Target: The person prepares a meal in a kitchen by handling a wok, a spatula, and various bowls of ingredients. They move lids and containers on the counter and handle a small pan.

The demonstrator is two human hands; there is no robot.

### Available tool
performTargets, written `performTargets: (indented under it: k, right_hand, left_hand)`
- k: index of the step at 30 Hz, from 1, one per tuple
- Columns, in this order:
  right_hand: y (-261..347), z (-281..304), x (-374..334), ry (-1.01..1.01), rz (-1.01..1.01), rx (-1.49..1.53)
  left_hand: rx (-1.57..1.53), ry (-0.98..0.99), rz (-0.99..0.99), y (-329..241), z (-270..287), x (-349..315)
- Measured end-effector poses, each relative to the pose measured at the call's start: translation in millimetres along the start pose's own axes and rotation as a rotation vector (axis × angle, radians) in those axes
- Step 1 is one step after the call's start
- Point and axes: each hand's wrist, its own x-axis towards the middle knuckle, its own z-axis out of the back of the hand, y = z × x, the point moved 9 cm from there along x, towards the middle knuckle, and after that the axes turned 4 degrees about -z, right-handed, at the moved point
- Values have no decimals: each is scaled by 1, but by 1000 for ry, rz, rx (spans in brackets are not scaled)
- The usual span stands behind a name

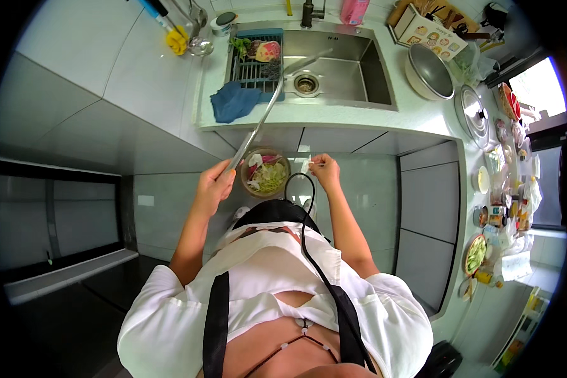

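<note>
In my left hand [217,181] is the handle end of a long, thin silver metal utensil [253,133], which slants up and away to the sink. Its far end overlaps the basin in view, and its exact kind I cannot tell. My right hand [325,171] has its thumb and fingertips pinched together beside a small white piece [306,166], too small to name. Below and between my hands, a round bowl [244,183] holds pale green shreds, purple-red bits and white scraps. A black cord [303,233] loops up near my right fingers.
Ahead is a steel sink [375,69] with a blue-rimmed draining rack [236,69] holding vegetables. A blue cloth [234,103] hangs over the counter edge. A metal bowl [429,72] and glass lid [471,116] stand right of it. Plates and packets crowd the right counter.
</note>
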Motion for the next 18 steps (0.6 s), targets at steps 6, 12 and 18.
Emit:
performTargets:
  k: [6,12,18]
  right_hand:
    - [5,-94,-7,-32,-31,-61]
    - [9,-141,-38,-210,-50,-151]
    - [36,-109,-120,-363,40,352]
  left_hand:
    - [-67,151,45,2,73,-8]
    - [-121,283,134,2,121,-36]
    - [-178,438,158,-5,125,-51]
